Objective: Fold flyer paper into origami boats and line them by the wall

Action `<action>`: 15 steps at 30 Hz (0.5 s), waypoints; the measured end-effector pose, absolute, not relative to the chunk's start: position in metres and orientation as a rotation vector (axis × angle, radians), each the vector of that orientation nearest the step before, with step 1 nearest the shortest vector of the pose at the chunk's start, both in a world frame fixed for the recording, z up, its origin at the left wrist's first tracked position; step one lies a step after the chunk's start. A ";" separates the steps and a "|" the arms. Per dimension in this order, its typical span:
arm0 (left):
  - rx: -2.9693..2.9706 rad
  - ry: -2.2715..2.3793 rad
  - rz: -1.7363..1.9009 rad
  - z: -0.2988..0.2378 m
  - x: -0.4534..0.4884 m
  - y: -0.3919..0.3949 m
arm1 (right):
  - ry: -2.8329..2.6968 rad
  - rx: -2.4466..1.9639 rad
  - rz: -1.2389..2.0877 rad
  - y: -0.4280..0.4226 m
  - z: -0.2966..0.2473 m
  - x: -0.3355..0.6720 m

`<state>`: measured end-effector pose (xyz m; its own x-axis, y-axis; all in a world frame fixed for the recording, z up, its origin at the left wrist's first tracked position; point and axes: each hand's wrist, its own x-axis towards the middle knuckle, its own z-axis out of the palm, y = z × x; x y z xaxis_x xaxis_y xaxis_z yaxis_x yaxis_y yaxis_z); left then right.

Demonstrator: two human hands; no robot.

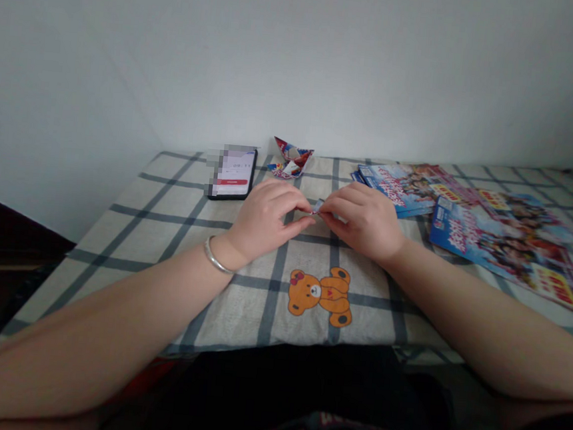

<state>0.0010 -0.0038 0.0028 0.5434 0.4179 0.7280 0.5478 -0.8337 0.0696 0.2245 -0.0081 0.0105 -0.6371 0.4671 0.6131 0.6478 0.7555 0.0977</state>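
My left hand [266,216] and my right hand [363,222] meet over the middle of the checked cloth, fingertips pinched together on a small folded piece of printed paper [317,206]. Only a sliver of that paper shows between the fingers. A silver bangle [216,257] circles my left wrist. Both hands rest low on the cloth, just beyond an orange bear print [322,293].
A phone [233,172] with a lit screen lies at the back left. Folded paper shapes [291,156] sit by the wall behind my hands. Colourful printed sheets [495,236] spread across the right side. The checked cloth [166,218] ends at a white wall and drops off at the left.
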 end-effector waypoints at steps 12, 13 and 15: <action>-2.550 -0.910 -1.058 0.004 0.005 -0.009 | -2.432 -0.822 -0.468 -0.010 0.011 0.219; -2.536 -0.919 -1.058 0.004 0.005 -0.010 | -2.433 -0.822 -0.481 -0.010 0.011 0.219; -2.517 -0.918 -1.053 0.004 0.005 -0.011 | -2.434 -0.814 -0.509 -0.010 0.011 0.220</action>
<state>0.0053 -0.0107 0.0045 0.5371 0.4529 0.7116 0.6429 -0.7660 0.0023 0.2197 -0.0096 0.0108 -0.6845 0.4425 0.5793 0.6375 0.7488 0.1813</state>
